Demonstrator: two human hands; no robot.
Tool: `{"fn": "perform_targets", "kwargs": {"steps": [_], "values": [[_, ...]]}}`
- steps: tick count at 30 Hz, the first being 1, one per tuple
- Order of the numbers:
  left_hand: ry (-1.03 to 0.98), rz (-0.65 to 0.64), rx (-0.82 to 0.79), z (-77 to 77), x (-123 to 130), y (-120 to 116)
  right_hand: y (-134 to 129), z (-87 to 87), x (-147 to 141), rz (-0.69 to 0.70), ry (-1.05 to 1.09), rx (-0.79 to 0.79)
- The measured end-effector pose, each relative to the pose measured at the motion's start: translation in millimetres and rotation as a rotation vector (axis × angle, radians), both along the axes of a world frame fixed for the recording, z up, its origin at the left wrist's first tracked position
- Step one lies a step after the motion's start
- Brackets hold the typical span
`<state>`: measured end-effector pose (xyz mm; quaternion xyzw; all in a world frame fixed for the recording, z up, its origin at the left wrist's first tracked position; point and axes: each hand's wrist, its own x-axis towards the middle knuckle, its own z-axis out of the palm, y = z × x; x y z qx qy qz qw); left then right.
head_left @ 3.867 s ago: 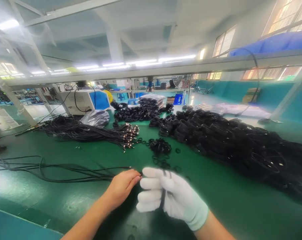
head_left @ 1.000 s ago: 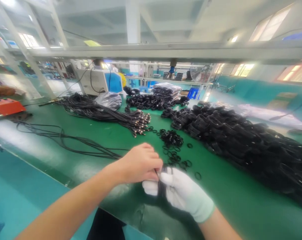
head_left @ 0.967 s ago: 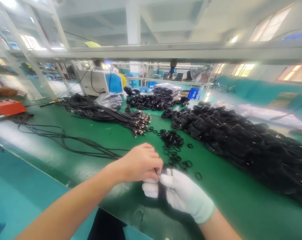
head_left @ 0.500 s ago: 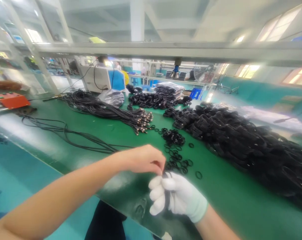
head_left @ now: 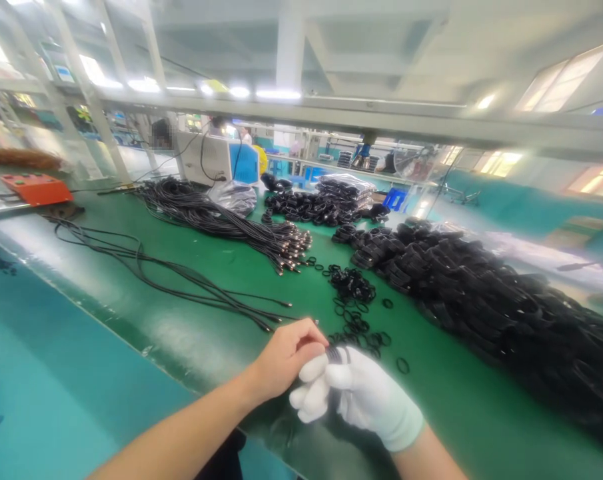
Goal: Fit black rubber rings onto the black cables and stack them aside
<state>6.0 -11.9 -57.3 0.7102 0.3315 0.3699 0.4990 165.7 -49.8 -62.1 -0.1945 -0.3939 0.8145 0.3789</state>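
Note:
A coiled black cable (head_left: 334,357) is gripped in my right hand (head_left: 368,397), which wears a white glove. The glove's fingers wrap round the coil, and part of it shows below the thumb. My bare left hand (head_left: 288,357) meets the coil's upper end from the left, thumb and fingers pinched together. What sits between those fingertips is too small and blurred to make out. Just beyond both hands, small black rings (head_left: 356,323) lie scattered on the green tabletop (head_left: 211,373). Left of them, several loose black cables (head_left: 181,273) stretch toward my left hand.
A large heap of coiled cables (head_left: 446,293) covers the right side. Farther back lie a bundle of straight cables (head_left: 231,230) with metal ends and more coils (head_left: 306,207). An orange control box (head_left: 38,190) stands far left, and a white-and-blue machine (head_left: 216,160) behind.
My left hand has dropped lower and turned, its fingertips now against the coil beside the glove. The view has shifted slightly, uncovering the ends of the loose cables. My right hand keeps its grip.

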Motion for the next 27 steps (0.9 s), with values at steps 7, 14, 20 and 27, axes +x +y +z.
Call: {"fn": "perform_targets", "kwargs": {"steps": [7, 14, 20, 27], "values": [[0.015, -0.069, 0.002, 5.5, -2, -7, 1, 3.9, 5, 0.102, 0.003, 0.118], [0.028, -0.035, 0.022, 6.9, -2, -17, -2, 24.7, 3, 0.209, -0.128, 0.237], [-0.102, 0.17, 0.169, -2.4, 8, -33, -9, 39.1, 2, 0.232, -0.195, 0.3], [-0.151, 0.193, 0.549, -2.5, 12, -43, -19, 31.6, 11, 0.16, -0.202, 0.303]]}}
